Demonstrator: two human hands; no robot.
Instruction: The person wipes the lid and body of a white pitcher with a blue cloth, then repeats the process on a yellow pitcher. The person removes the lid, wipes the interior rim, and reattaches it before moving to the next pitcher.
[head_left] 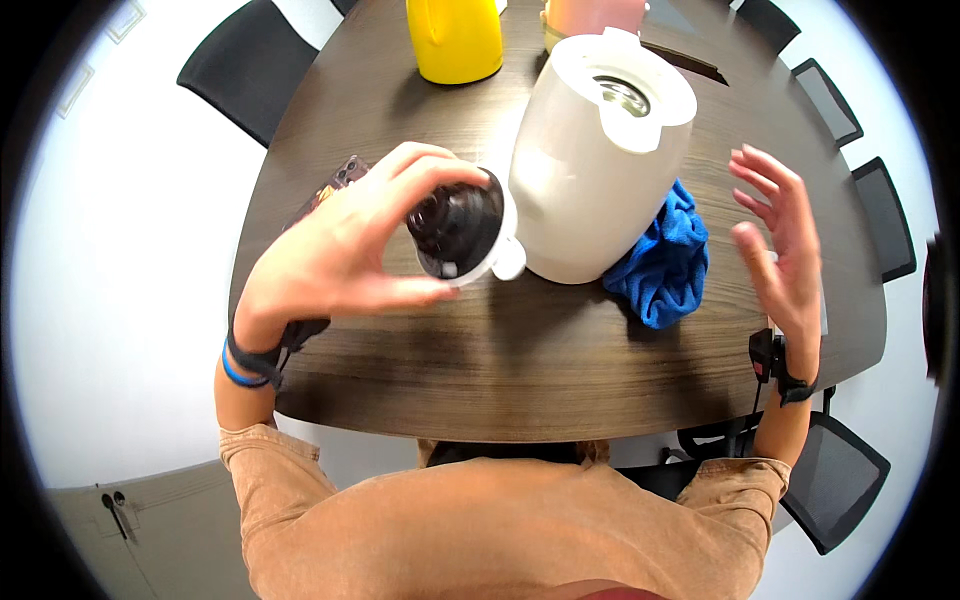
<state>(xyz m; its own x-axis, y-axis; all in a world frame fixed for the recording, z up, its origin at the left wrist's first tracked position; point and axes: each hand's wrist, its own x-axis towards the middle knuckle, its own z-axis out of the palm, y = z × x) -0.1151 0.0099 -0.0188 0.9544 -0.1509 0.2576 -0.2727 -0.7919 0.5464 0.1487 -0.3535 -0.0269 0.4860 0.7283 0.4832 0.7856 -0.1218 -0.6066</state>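
A white vacuum jug (590, 180) stands on the wooden table in front of me, its top uncovered and its shiny inner neck (622, 95) showing. Just left of the jug, my left hand (345, 240) grips a round lid (460, 225) between thumb and fingers. That lid has a dark, glossy underside and a white rim with a small tab. My right hand (785, 240) hovers to the right of the jug with its fingers apart, holding nothing. A crumpled blue cloth (662, 265) lies against the jug's lower right side, between it and that hand.
Farther back are a yellow jug (455, 40) and a pink container (595, 15). A phone (345, 172) lies partly hidden behind my left hand. Black chairs (245, 70) surround the table (560, 370), whose near edge curves close to my body.
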